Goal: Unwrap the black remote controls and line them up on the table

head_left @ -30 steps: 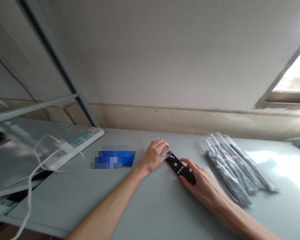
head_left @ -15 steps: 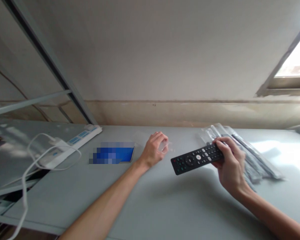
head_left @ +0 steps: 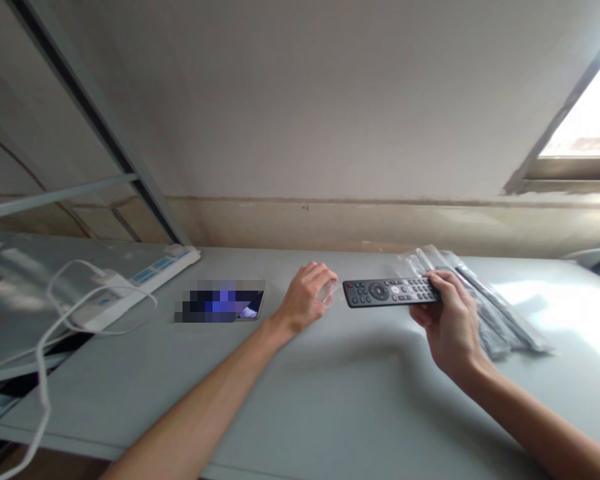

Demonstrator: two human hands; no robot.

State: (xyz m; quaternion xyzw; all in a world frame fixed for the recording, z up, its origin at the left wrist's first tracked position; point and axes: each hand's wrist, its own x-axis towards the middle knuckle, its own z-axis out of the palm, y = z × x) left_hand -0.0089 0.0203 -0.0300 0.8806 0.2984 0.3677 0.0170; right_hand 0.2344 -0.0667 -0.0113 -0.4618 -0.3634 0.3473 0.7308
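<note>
My right hand (head_left: 450, 317) is closed on the right end of a black remote control (head_left: 379, 292), thumb on top. The remote lies nearly level above the table, its button side facing me and its free end pointing left. Left of that end, my left hand (head_left: 307, 297) is curled round a clear plastic bag (head_left: 329, 291), whose opening shows between thumb and fingers. A small gap separates the remote's tip from the bag's mouth. The rest of the bag is mostly hidden behind my hand.
Bagged remotes (head_left: 485, 307) lie behind my right hand on the grey table (head_left: 300, 400). A phone (head_left: 253, 303), partly pixelated, rests left of my left hand. Further left are a white power strip (head_left: 165, 267), a looping white cable (head_left: 45, 373) and a metal frame post (head_left: 150, 193).
The remote has turned from a downward slant to nearly level, and its free end has come up towards the bag's mouth. The phone's screen has changed from blue to mostly dark.
</note>
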